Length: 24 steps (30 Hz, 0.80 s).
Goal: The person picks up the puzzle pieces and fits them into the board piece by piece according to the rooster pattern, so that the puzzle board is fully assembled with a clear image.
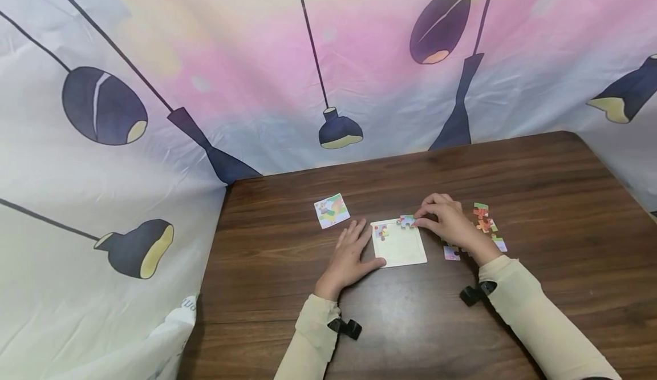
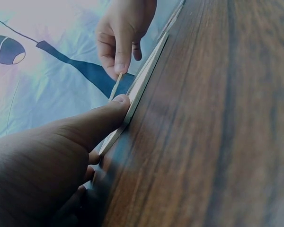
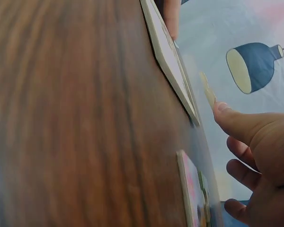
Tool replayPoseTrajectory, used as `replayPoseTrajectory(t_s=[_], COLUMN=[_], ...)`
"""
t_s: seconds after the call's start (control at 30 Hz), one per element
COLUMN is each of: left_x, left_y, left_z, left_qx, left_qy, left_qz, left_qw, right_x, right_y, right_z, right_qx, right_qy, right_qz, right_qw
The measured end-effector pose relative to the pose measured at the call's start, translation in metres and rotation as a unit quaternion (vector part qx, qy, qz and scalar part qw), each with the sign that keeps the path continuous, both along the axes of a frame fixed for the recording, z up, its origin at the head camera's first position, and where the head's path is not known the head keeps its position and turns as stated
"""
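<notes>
A square white puzzle tray (image 1: 400, 250) with a raised rim lies on the table. One colourful jigsaw piece (image 1: 382, 231) sits in its far left corner. My left hand (image 1: 350, 257) rests along the tray's left side, fingers extended and the thumb (image 2: 119, 101) on the near rim. My right hand (image 1: 445, 220) pinches another jigsaw piece (image 1: 407, 221) between thumb and fingers. That piece is tilted above the tray's far right part, and the right wrist view shows it raised over the rim.
A square picture card (image 1: 332, 210) lies beyond the left hand. Several loose jigsaw pieces (image 1: 483, 225) lie right of the tray, partly hidden by the right hand and wrist. The brown wooden table (image 1: 277, 254) ends at a printed cloth backdrop (image 1: 246, 83).
</notes>
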State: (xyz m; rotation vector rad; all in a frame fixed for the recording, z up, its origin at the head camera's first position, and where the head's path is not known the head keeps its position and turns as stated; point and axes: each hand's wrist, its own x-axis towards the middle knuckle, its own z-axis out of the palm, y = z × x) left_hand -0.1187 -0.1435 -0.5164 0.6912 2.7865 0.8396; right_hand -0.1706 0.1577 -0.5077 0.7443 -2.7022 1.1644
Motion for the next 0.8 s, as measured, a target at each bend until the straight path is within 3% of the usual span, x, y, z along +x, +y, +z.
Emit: replayPoseTrajectory(t_s=[0.2, 0.8], left_x=[0.000, 0.001], left_y=[0.000, -0.001], left_z=[0.002, 0.002], left_qx=[0.004, -0.009], left_qy=[0.012, 0.001], left_qz=[-0.002, 0.000], left_qw=[0.9999, 1.0000], right_x=[0.001, 0.004], right_y=[-0.008, -0.021], right_z=[0.003, 0.001], right_qx=[-0.004, 0.003], right_qy=[-0.004, -0.010], right_qz=[0.001, 0.009], right_qw=[1.000, 1.000])
